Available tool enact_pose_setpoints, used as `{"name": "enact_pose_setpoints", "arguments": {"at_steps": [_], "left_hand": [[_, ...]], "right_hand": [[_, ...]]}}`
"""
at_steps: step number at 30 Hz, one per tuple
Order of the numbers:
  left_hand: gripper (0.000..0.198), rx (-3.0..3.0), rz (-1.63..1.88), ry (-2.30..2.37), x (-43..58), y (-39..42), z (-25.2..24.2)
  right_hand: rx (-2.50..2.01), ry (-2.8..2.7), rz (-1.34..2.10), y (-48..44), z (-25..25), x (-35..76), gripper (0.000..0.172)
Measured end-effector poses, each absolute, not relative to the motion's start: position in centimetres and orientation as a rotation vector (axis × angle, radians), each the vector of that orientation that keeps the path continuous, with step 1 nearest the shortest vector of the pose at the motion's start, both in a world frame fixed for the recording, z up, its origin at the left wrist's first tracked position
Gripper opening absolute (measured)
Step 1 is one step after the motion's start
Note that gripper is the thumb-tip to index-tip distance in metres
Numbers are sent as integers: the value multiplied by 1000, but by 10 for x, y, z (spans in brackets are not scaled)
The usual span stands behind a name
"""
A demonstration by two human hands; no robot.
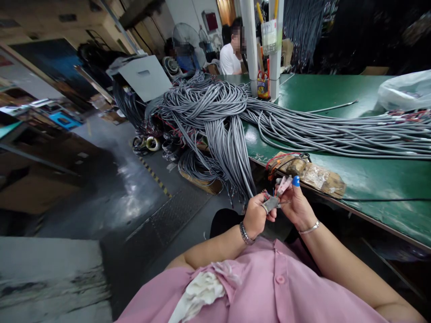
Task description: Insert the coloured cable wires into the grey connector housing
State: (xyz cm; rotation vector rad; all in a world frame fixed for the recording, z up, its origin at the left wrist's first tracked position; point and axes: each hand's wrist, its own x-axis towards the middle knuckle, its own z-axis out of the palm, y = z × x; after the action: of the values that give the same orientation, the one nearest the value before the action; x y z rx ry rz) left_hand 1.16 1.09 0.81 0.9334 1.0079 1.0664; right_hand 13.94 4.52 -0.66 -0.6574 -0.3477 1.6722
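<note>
In front of my chest, my left hand [255, 216] is closed around a grey cable end [271, 205]. Fine coloured wires [266, 194] fan out above its fingers. My right hand [299, 208] is closed just beside it, with a blue cover [296, 181] on one fingertip. Between its thumb and fingers is a small pinkish-white flat piece [284, 185], too small to name. Both hands are just off the table's front edge, and a thick bundle of grey cables [232, 150] hangs over that edge beyond my left hand.
The green table [387, 213] carries more grey cables [336, 134], a tape-wrapped wooden block [318, 176] with a black cord, and a clear plastic bag [406, 89]. A white post [249, 45] rises behind. A person in white [230, 59] sits beyond the table. A grey box [144, 77] stands left.
</note>
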Motion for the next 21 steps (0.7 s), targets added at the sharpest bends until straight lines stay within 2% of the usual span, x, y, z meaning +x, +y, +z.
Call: {"name": "enact_pose_setpoints", "arguments": {"at_steps": [5, 9, 12, 21], "left_hand": [[36, 988, 1059, 997, 1, 1, 5], [34, 970, 1079, 1009, -1, 1, 4], [31, 948, 1110, 993, 3, 4, 5], [26, 938, 1159, 975, 15, 10, 12]], "right_hand": [[-660, -377, 1784, 40, -3, 144, 48], [-675, -451, 1769, 37, 0, 147, 36], [-727, -505, 1668, 38, 2, 147, 30], [-1011, -731, 1166, 39, -5, 145, 39]]}}
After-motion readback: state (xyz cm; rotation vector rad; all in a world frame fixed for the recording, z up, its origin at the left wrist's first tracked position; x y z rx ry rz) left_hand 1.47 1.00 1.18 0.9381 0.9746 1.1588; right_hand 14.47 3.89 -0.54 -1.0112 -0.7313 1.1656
